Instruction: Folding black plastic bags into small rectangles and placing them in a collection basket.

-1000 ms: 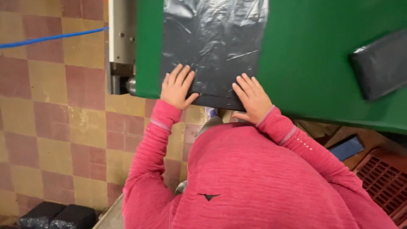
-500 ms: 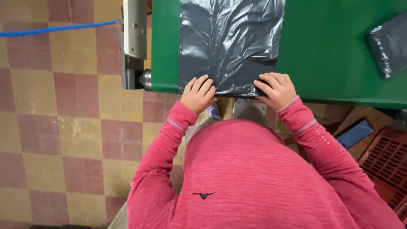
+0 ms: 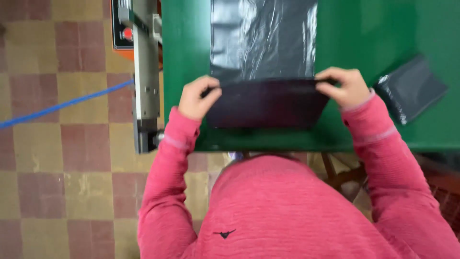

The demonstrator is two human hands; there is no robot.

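Both hands are on the grey plastic bag (image 3: 263, 43), which lies flat on the green tabletop (image 3: 364, 38) and runs away from the person. The bag's near end is folded up into a darker flap (image 3: 266, 103), sitting close to the tabletop's near edge. The left hand (image 3: 196, 98) pinches the flap's left corner, its grip closed on the plastic with fingers curled over the fold line. The right hand (image 3: 345, 86) does the same at the flap's right corner, grip tight on the bag. To the right of the bag, well apart from it, a second, smaller folded grey bag (image 3: 412, 88) rests on the tabletop. Left of the bag, past the tabletop's edge, stands a grey metal machine frame (image 3: 143, 86) with a red button (image 3: 127, 33), and a blue cord (image 3: 62, 106) crosses the checked tile floor (image 3: 57, 182).
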